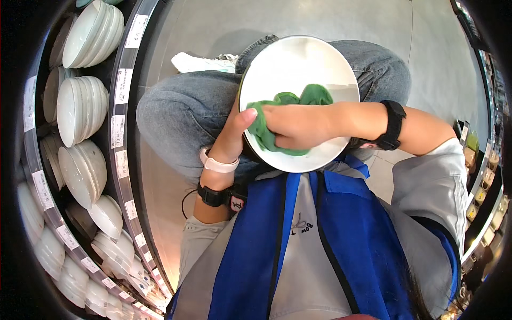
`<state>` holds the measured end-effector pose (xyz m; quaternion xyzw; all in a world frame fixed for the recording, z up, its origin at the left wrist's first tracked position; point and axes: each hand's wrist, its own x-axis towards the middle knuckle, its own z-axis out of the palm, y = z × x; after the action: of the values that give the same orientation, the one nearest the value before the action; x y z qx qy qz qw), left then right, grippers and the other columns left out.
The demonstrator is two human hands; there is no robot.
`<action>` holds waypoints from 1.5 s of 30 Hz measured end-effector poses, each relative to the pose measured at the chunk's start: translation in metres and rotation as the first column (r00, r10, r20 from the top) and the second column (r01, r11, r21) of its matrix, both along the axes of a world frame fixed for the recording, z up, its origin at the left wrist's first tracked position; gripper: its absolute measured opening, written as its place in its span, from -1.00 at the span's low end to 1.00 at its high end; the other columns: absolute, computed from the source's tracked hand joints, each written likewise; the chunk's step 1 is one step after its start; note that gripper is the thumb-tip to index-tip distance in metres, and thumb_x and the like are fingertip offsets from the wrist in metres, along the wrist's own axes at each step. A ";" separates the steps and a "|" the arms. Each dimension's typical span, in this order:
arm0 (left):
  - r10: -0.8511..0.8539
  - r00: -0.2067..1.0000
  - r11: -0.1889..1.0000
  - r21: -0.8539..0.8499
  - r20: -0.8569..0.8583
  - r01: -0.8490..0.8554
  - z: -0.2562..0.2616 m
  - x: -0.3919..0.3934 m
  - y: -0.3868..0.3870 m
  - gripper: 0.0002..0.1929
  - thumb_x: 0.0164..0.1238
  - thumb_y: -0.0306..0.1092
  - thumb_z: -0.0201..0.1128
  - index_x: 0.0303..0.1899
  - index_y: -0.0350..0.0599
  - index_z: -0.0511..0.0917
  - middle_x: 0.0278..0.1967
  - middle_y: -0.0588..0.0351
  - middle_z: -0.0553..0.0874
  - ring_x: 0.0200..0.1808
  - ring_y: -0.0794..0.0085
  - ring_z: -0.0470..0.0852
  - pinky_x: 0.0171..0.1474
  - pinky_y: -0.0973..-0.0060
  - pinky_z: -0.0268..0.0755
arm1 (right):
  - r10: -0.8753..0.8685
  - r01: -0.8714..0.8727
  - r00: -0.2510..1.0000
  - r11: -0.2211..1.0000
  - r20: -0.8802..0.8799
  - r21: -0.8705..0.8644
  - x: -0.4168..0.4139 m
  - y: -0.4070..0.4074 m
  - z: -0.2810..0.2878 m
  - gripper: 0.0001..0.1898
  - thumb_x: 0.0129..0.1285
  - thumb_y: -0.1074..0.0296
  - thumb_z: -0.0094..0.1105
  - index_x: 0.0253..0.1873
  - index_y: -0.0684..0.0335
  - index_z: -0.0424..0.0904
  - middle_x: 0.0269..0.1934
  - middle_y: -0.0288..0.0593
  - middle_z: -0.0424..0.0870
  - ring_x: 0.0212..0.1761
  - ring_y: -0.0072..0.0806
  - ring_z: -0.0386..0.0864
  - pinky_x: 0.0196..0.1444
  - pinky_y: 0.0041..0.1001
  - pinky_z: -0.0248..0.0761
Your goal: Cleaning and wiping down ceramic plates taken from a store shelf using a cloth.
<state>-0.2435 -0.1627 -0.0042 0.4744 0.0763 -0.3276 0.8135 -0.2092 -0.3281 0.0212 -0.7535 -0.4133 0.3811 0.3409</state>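
Observation:
A round white bowl or deep plate point(302, 64) is held above my lap, its white inner face turned up. My left hand point(237, 128) grips its left rim, the thumb over the edge and the other fingers hidden behind it. Inside, my right hand point(302, 123) presses a bunched green cloth point(262, 130) against the surface near the left side. Folds of the cloth stick out above and below the right hand. The right fingertips are partly buried in the cloth.
Shelves on the left hold stacked white bowls point(82, 110) behind a rail with price labels point(124, 86). My bent knees point(172, 108) in jeans and a white shoe point(204, 63) are over the grey tiled floor point(192, 24). Shelves with small goods point(480, 188) stand at right.

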 end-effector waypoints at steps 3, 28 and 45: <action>-0.042 0.998 0.999 0.021 0.048 0.041 0.004 0.003 -0.001 -0.27 -0.01 -0.05 0.13 0.18 -0.27 0.13 0.08 0.04 0.32 0.15 0.38 0.21 0.22 0.48 -0.03 | -0.038 0.013 0.943 0.997 0.331 0.077 0.007 -0.001 -0.001 -0.84 -0.02 0.41 0.02 -0.34 0.35 0.37 -0.29 -0.03 0.45 -0.28 -0.15 0.49 -0.22 -0.33 0.39; -0.024 0.996 0.995 -0.093 0.085 0.032 0.024 0.024 -0.004 -0.30 -0.10 -0.24 0.09 0.17 -0.30 0.14 0.02 -0.02 0.39 0.07 0.35 0.34 0.13 0.48 0.17 | -0.114 0.210 0.950 0.923 0.291 -0.322 0.005 -0.058 0.026 -0.61 -0.10 0.38 0.05 -0.08 0.31 0.35 -0.30 0.07 0.37 -0.21 -0.08 0.40 -0.08 -0.31 0.30; 0.308 0.808 0.951 -0.174 0.502 -0.255 0.038 0.193 -0.011 -0.18 -0.43 -0.48 0.10 0.16 -0.25 0.13 0.05 -0.05 0.37 0.13 0.24 0.33 0.24 0.41 0.08 | -0.644 0.597 0.605 0.756 0.468 0.269 0.162 -0.020 -0.023 -0.65 -0.09 0.61 -0.07 -0.10 0.25 0.38 -0.17 0.03 0.40 -0.14 -0.13 0.40 -0.10 -0.35 0.32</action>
<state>-0.0505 -0.1737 0.0338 0.4883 -0.0945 -0.0650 0.8651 -0.0470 -0.3485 -0.0021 -0.9089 -0.2196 -0.0043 0.3545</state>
